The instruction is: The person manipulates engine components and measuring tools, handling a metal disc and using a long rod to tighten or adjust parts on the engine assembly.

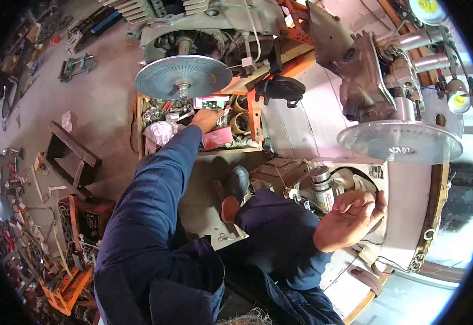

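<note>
Presently, head view: left hand (207,119) down in the wooden tray (231,151), among metal tools (181,116), just beside a pink box (217,138). Left grip: fingertips lost in clutter, cannot tell whether spread or pinching. Right hand (349,221) raised near a canister (322,183), fingers loosely curled, nothing seen in it. Pink box probably light, fairly stiff; take across its narrow sides. Tools likely hard, heavier, perhaps oil-slick; lift by the shanks.
</note>
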`<state>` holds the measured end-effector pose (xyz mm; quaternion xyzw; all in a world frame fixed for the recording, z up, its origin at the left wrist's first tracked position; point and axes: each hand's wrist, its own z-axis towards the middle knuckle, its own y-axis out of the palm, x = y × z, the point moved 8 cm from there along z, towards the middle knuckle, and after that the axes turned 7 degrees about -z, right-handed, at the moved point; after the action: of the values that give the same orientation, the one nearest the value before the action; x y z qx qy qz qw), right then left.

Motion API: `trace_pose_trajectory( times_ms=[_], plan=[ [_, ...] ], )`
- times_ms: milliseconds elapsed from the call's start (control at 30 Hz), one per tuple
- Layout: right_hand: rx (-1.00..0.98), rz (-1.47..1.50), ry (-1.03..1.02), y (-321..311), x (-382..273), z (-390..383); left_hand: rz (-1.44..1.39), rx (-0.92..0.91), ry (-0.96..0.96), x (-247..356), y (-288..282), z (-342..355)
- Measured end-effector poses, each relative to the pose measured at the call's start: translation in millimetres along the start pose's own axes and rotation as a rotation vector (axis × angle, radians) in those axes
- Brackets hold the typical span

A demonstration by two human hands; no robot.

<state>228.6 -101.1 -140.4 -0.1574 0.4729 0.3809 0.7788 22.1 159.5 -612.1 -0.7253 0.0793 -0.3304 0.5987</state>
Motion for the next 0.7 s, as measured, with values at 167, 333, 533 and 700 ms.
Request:
trace_pose_trajectory(
  times_ms=[167,333,533,700],
  plan=[
    [-0.016,-0.001,0.015,-6.1,1.9,-1.4,0.101,-0.077,0.047,6.0,-1.9,-3.8],
    [-0.05,-0.054,0.006,-5.2,2.1,-1.1,0.124,-0.081,0.104,19.3,-18.1,-7.4],
    [-0.083,-0.037,0.02,-1.2,1.2,-3.8,0.129,-0.036,0.172,17.3,-10.0,-8.5],
    [-0.138,-0.023,0.049,4.3,7.1,-5.5,0.126,0.073,0.24,12.7,1.5,-5.2]
  ],
)
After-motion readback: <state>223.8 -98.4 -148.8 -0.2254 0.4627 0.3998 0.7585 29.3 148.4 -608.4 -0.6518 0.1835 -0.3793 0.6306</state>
